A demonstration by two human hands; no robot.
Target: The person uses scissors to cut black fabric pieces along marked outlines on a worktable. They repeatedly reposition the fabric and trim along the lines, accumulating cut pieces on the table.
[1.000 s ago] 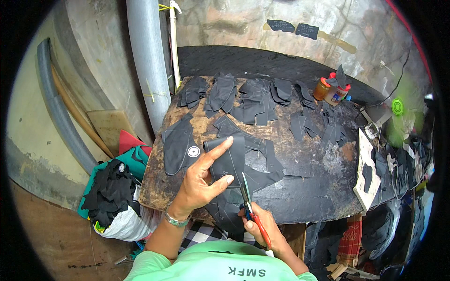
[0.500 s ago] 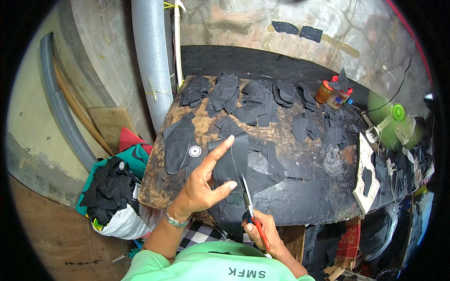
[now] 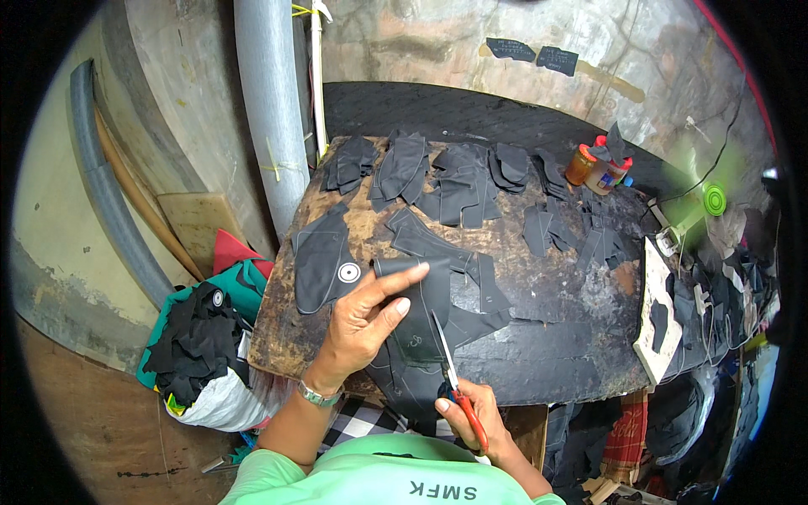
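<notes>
1. Scissors point(image 3: 459, 389) with red handles sat low in the centre of the frame, blades angled up and to the left, gripped in the right hand point(image 3: 473, 418) with fingers closed through the handles.
2. I noted the blades meeting the lower edge of a black leather piece point(image 3: 421, 324); whether they were parted or closed I could not tell.
3. Left hand point(image 3: 364, 320), just left of centre, lay spread on that leather piece, forefinger stretched toward upper right, thumb and other fingers pinching the material; it was gripping the piece, not flat.
4. The leather piece lay at the near edge of the worn wooden worktable point(image 3: 282, 337), hanging partly over the edge toward the person.
5. A rounded dark cut-out point(image 3: 318, 261) lay just left of the left hand, a small white disc point(image 3: 348, 272) beside it.
6. More black cut pieces point(image 3: 459, 181) covered the table's upper part.
7. Two small bottles point(image 3: 598, 168) with red caps stood at the upper right.
8. A bag of black scraps point(image 3: 198, 349) sat at lower left, off the table.
9. A grey pipe point(image 3: 269, 109) ran up the upper left.
</notes>
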